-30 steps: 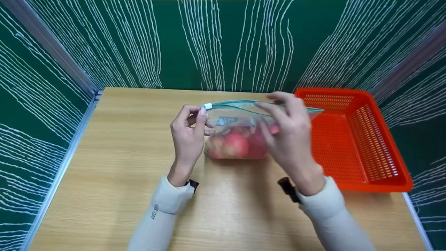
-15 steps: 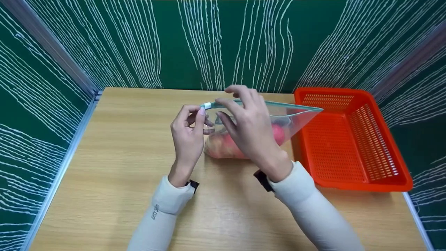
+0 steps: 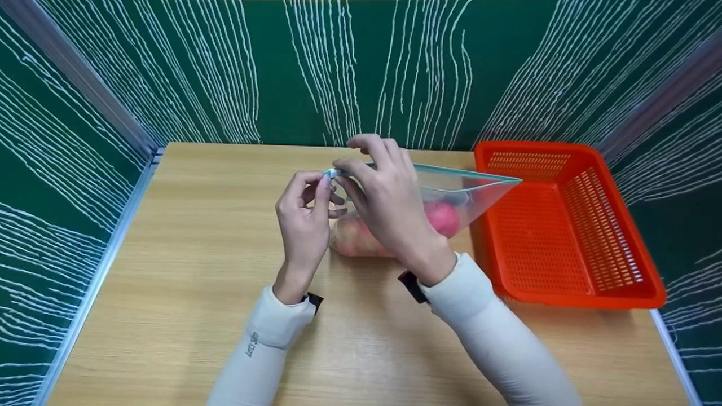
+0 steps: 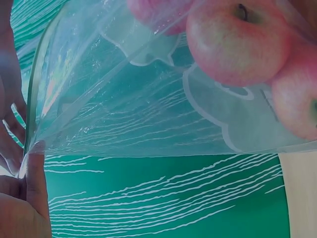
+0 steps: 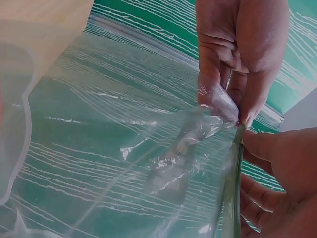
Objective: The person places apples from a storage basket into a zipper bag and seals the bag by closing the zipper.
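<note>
A clear zip bag (image 3: 479, 198) with a green zip edge stands on the table, holding several red apples (image 3: 443, 219). Through the plastic, the left wrist view shows an apple (image 4: 237, 42) with its stem up. My left hand (image 3: 304, 225) pinches the bag's top left corner between thumb and fingers. Beside those fingertips, my right hand (image 3: 395, 194) has thumb and forefinger on the pale zip slider (image 3: 333, 172), its other fingers raised. In the right wrist view the left hand (image 5: 242, 59) and right hand (image 5: 287, 183) meet at the corner.
An orange-red plastic basket (image 3: 586, 301) stands at the right of the wooden table (image 3: 197, 254), close to the bag's right corner. Green walls (image 3: 282, 73) with white wavy lines enclose the back and sides.
My right hand has moved left along the zip edge, from the bag's right part to the slider by my left hand. The left hand keeps its place at the corner.
</note>
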A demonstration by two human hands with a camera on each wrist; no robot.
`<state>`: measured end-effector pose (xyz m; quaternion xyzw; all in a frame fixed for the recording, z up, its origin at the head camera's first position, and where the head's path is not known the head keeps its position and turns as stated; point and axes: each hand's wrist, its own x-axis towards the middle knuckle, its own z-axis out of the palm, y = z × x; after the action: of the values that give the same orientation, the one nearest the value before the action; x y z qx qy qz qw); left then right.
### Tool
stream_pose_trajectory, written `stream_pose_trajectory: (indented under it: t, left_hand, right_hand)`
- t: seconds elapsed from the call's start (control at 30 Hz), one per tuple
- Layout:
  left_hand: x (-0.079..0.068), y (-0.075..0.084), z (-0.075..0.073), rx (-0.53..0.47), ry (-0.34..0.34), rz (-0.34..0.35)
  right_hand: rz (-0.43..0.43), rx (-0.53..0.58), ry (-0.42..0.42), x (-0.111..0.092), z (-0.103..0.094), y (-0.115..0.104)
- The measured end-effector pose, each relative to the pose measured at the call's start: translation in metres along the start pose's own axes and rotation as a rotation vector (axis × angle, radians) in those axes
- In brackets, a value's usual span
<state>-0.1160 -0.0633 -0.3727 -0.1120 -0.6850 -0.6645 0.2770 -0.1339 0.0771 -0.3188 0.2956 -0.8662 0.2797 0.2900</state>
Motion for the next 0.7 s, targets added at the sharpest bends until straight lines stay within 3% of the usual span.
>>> stream_pose_trajectory:
  t: [0.7]
  left_hand:
    - [-0.0013, 0.0007, 0.0009, 0.008, -0.003, 0.009]
  right_hand:
    - [0.021, 0.014, 0.034, 0.0018, -0.0012, 0.0059]
